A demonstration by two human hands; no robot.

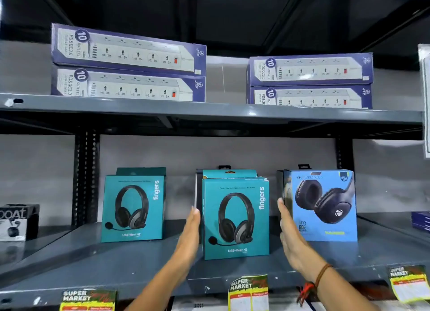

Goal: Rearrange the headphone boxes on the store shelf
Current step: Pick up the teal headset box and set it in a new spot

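- Head view, store shelving: the lower grey shelf [116,264] carries the headphone boxes; the upper shelf [209,110] carries four power-strip boxes in two stacks of two, the left stack [128,64] and the right stack [310,80] well apart.
- Blue headphone box [325,206]: upright at the right of the row, with a dark box just behind its left side, mostly hidden.
- Middle teal headphone box [235,217]: upright, nearer the shelf's front edge than its neighbours, with a second teal box close behind it and a dark hang tab showing above.
- Left teal headphone box [132,208]: upright, a matching box directly behind it; apart from the middle pair.
- Contents: all boxes appear closed; what they hold is known only from the printed pictures.
- Left hand [189,236]: flat and fully open, fingers straight, palm facing the middle teal box's left side; whether it touches cannot be told.
- Right hand [288,234]: likewise flat and open, palm facing that box's right side, in the gap between it and the blue box; nothing is gripped.
- Step in hand, as judged: bracketing the middle teal box to grasp it between both palms.
- Next move, as judged: press both palms inward evenly, then slide or lift the box without tipping it or knocking the blue box.
- Small items: price tags [249,292] hang along the shelf edge; a black earbud box [17,222] stands at far left.
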